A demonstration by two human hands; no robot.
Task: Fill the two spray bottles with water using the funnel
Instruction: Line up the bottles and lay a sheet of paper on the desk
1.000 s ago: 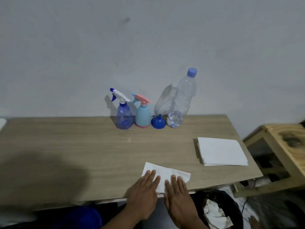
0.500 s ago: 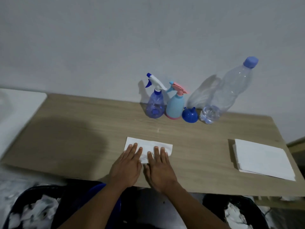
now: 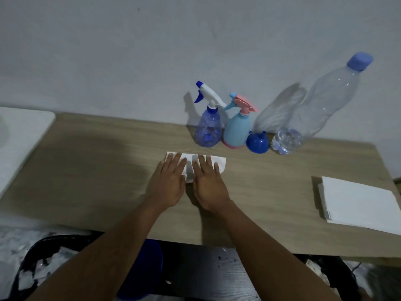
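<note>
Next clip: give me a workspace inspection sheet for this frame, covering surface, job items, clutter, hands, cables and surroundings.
Surface: wooden table, no spill visible.
Job's things: purple spray bottle and light blue spray bottle upright by the wall, heads on; blue funnel inverted beside them; capped water bottle, nearly empty.
Clutter: white tissue under the hands; stack of white paper at right.
Hands: left hand and right hand flat on the tissue, no grip on anything.
Cables: nothing seen.
Surroundings: plain wall; black bins with crumpled paper below the table; white surface at left.
</note>
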